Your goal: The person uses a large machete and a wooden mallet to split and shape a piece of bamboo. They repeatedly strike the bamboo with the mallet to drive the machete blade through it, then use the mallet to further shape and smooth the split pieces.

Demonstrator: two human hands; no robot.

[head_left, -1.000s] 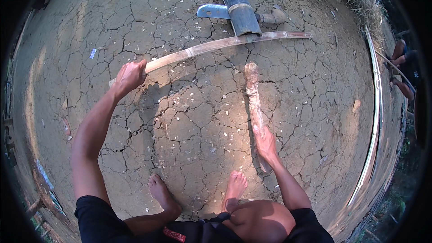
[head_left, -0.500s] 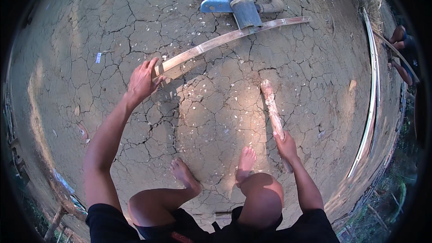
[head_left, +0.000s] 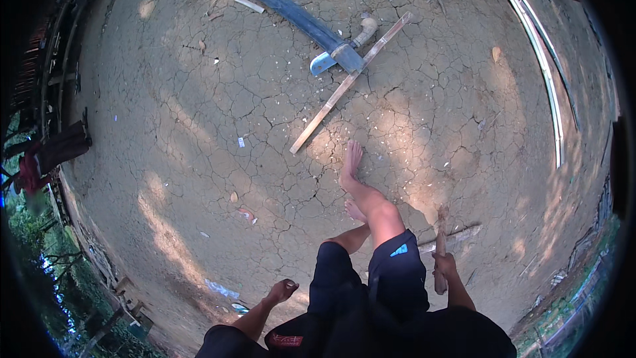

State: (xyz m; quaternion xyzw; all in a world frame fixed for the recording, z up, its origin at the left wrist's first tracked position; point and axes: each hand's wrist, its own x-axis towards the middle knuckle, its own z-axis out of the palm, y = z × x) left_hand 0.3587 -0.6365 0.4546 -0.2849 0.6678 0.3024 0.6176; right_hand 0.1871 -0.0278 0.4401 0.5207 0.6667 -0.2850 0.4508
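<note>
A: Ground first. Cracked dry earth (head_left: 218, 99) fills the view, with patches of sun and shade and small pale chips scattered on it.

B: Biggest object?

A: A long blue pipe (head_left: 285, 10) lying from 11 o'clock in toward 12. At its near end there is a grey collar and a pale blue blade-shaped piece (head_left: 322, 63). A curved wooden handle (head_left: 364, 30) lies just beside that end.

B: And the pale stick?

A: A long thin wooden strip (head_left: 348, 83) runs slantwise from near the pipe end down toward the centre. It touches no hand. Its lower tip lies near the leading bare foot (head_left: 351, 159).

B: The person?

A: Standing in dark shorts (head_left: 397, 272), one leg forward toward the centre, the second foot (head_left: 356, 211) behind it.

B: Right hand?

A: The right hand (head_left: 445, 266), at 5 o'clock, is clenched around a short wooden stick (head_left: 440, 252), which stands roughly upright in the fist, its top just above the knuckles.

B: Left hand?

A: The left hand (head_left: 283, 290), at 6 to 7 o'clock, is loosely curled at the person's side, with nothing visible in it and touching nothing. The exact spread of the fingers is too small to tell.

B: Edges?

A: Thin pale curved rods (head_left: 540, 59) lie at 2 o'clock.
</note>
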